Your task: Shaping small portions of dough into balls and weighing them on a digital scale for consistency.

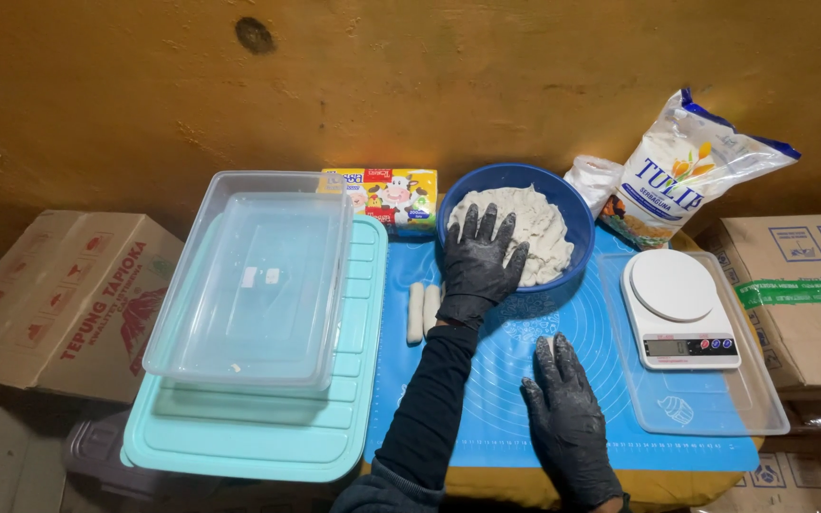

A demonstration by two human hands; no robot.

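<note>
Overhead, the gloved left hand (478, 266) is resting open, fingers spread, over the near rim of a blue bowl (577, 223) of dough (534, 228) at the mat's (486, 399) far edge. The right hand (565, 408) is lying flat, open, near the mat's front edge, beside a white scale (677, 309).

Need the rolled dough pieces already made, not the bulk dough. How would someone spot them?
Start at the blue mat, then the blue bowl at its top. Just left of the bowl and the left hand lie two short pale dough sticks, side by side, smooth and finger-shaped, unlike the shaggy dough.
</note>
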